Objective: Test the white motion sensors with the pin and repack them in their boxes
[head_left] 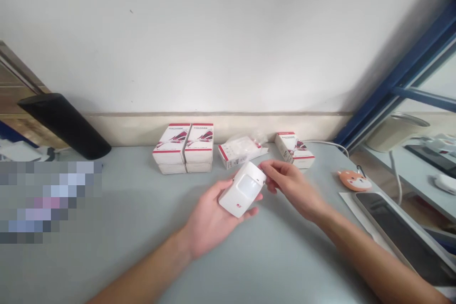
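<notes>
Here's the scene: a pale grey-blue desk (117, 209) runs along a white wall (213, 33) with a cream skirting strip (221, 128), and a blue window frame (395, 80) cuts in at the far right. Using the sensor in the hands as the dial's centre, a black cylinder (62, 126) lies at 10 o'clock, and a pixelated patch (50, 202) hides whatever sits at 9.

At 11 o'clock there's a stack of white boxes with red trim (182, 147), standing two by two. At 12, a flatter white box (240, 152) lies with clear plastic wrap (258, 137) behind it. At 1, another red-trimmed box (294, 150) sits tilted, a white cable (324, 142) running behind it. The print on all of them is too small to read.

Over at 3, an orange fox-faced trinket (354, 180) sits on the desk, and at 4, a dark tablet (402, 232) rests on a white sheet (359, 213).

Centre stage, the white motion sensor (242, 190) lies in the palm-up left hand (210, 218), cradled, with a tiny red mark (238, 203) on its face. The right hand (292, 187) comes in at the sensor's top corner, fingertips (265, 166) right there, though whether they're clamped on it, I can't tell.
</notes>
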{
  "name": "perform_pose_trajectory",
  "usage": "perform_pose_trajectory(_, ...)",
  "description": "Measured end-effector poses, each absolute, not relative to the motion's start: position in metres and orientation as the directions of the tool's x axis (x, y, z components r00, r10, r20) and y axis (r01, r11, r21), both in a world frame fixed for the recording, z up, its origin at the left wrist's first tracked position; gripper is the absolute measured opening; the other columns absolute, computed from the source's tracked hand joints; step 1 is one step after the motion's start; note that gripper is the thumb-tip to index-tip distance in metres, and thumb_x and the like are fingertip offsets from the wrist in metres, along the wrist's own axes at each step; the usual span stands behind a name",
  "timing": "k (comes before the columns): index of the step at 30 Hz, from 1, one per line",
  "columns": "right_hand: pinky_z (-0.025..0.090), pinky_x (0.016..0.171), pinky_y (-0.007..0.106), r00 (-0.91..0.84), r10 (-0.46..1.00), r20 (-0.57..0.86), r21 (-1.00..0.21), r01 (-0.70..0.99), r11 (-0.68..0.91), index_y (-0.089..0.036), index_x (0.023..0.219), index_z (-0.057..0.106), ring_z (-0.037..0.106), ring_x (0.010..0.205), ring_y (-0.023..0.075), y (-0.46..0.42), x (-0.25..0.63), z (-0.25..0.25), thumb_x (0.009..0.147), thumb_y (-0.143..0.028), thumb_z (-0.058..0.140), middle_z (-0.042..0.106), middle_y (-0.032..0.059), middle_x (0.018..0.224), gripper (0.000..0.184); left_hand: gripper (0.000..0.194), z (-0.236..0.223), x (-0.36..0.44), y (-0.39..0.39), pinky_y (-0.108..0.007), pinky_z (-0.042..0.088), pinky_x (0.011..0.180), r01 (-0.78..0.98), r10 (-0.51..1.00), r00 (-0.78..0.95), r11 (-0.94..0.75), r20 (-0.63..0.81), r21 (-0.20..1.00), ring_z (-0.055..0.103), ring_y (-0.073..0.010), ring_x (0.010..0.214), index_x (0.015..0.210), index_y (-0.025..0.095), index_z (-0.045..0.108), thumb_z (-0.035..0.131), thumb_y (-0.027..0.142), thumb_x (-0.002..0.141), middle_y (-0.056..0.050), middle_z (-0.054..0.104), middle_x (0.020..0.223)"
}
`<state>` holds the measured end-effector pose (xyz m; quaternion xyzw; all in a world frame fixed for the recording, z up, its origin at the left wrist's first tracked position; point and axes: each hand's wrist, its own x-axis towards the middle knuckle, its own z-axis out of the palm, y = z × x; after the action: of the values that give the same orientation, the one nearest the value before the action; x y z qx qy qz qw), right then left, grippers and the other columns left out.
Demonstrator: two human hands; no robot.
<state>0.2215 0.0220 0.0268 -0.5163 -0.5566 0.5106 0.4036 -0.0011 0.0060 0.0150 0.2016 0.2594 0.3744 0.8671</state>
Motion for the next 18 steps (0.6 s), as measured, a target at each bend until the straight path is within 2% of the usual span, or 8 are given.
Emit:
perform_pose_trajectory(3, 0.037, 0.059, 0.026, -0.182, 0.975, -0.127, -0.991, 0.057, -0.118, -0.019, 0.085, 0.071, 0.044, 0.061, 0.0116, 0.022, 0.224, 0.022, 0.091, -0.063, 0.069, 0.052, -0.0034, 0.067, 0.044, 0.05, 0.014, 0.0, 0.004, -0.04, 0.052, 0.089, -0.46, 0.717, 0.648, 0.638, -0.258, 0.618, 0.07, -0.0278, 0.102, 0.146, 0.016, 0.058, 0.05, 0.04, 0.103, -0.02, 0.069, 0.134)
perform_pose_trajectory(7, 0.034, 0.059, 0.026, -0.193, 0.976, -0.097, -0.985, 0.157, -0.067, -0.02, 0.079, 0.067, 0.042, 0.063, 0.0119, 0.023, 0.228, 0.028, 0.092, -0.066, 0.066, 0.051, -0.003, 0.067, 0.049, 0.05, 0.018, 0.001, 0.002, -0.033, 0.046, 0.069, -0.408, 0.691, 0.665, 0.654, -0.284, 0.637, 0.064, -0.0191, 0.075, 0.146, 0.018, 0.057, 0.045, 0.042, 0.103, -0.019, 0.072, 0.12)
perform_pose_trajectory(9, 0.034, 0.06, 0.026, -0.161, 0.985, -0.059, -0.978, 0.207, -0.025, -0.02, 0.078, 0.066, 0.042, 0.064, 0.0121, 0.023, 0.232, 0.033, 0.094, -0.068, 0.063, 0.052, -0.0025, 0.069, 0.051, 0.049, 0.019, 0.001, 0.001, -0.031, 0.043, 0.064, -0.409, 0.681, 0.669, 0.671, -0.296, 0.619, 0.061, -0.018, 0.07, 0.142, 0.018, 0.057, 0.044, 0.041, 0.101, -0.017, 0.073, 0.113)
perform_pose_trajectory(13, 0.031, 0.055, 0.025, 0.015, 1.0, 0.02, -0.969, 0.246, 0.016, -0.02, 0.077, 0.064, 0.038, 0.06, 0.0113, 0.03, 0.248, 0.038, 0.089, -0.073, 0.064, 0.049, -0.0029, 0.066, 0.055, 0.047, 0.017, 0.001, 0.003, -0.03, 0.041, 0.061, -0.381, 0.646, 0.689, 0.708, -0.328, 0.594, 0.061, -0.0182, 0.067, 0.138, 0.018, 0.057, 0.044, 0.041, 0.099, -0.015, 0.072, 0.107)
perform_pose_trajectory(18, 0.029, 0.054, 0.027, 0.182, 0.982, 0.056, -0.948, 0.318, -0.005, -0.021, 0.068, 0.059, 0.037, 0.056, 0.0114, 0.049, 0.276, 0.038, 0.085, -0.078, 0.065, 0.05, -0.0025, 0.062, 0.06, 0.045, 0.019, -0.006, 0.014, -0.03, 0.04, 0.058, -0.266, 0.621, 0.695, 0.69, -0.363, 0.673, 0.058, -0.0174, 0.064, 0.137, 0.018, 0.057, 0.042, 0.04, 0.1, -0.015, 0.072, 0.105)
